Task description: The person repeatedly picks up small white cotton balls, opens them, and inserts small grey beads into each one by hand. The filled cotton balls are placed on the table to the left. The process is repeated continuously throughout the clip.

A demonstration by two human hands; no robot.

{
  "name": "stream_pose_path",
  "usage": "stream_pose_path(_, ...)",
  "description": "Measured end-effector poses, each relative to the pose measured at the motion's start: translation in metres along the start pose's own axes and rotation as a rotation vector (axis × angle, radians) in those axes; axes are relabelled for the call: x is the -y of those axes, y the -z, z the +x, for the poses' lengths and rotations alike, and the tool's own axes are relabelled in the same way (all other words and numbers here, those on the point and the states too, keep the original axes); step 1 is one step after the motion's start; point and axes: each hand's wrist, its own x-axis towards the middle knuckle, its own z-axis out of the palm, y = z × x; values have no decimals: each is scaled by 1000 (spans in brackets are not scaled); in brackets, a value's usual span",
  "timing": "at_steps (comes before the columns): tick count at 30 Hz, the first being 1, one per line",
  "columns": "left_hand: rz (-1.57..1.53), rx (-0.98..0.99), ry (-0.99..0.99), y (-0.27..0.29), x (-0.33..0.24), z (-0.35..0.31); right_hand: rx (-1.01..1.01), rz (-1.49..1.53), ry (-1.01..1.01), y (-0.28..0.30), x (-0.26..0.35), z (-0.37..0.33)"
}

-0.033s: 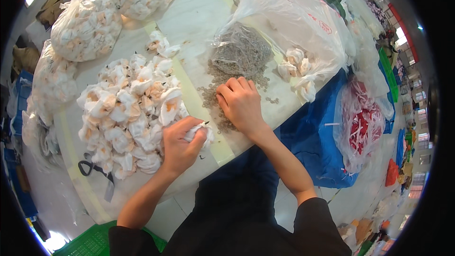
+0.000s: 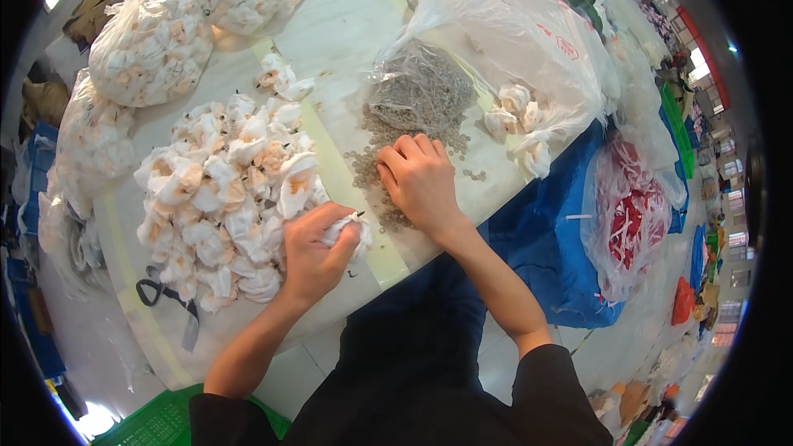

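Note:
My left hand point(image 2: 318, 249) is closed round a white fabric flower point(image 2: 357, 235), whose dark stem tip pokes up beside the thumb. That hand rests against the right side of a heap of similar white and peach flowers point(image 2: 223, 190). Over a spread of small grey-brown ring-like pieces point(image 2: 368, 167), my right hand point(image 2: 420, 182) has its fingers bent down and drawn together. Its fingertips touch the pieces, and whatever they pinch is hidden. Just beyond lies a clear plastic bag point(image 2: 421, 87) filled with the same pieces.
Clear bags packed with flowers point(image 2: 153, 45) stand at the far left of the table. Black-handled scissors point(image 2: 169, 293) lie near the front left edge. A large translucent bag point(image 2: 512, 21) with loose flowers point(image 2: 516, 111) sits at right. Past the edge are a blue bag point(image 2: 545, 239) and a green crate point(image 2: 157, 421).

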Motion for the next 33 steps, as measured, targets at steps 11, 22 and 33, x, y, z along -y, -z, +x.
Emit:
stream_pose_path(11,43,27,-158,0,5,-1,293,1463,-660,59,32,-18)
stream_pose_path(22,46,96,-212,-5,2,-3,361,1592,-669,67,38,-35)
stream_pose_path(33,87,115,-213,-8,6,-5,284,1258,-603,70,45,-40)
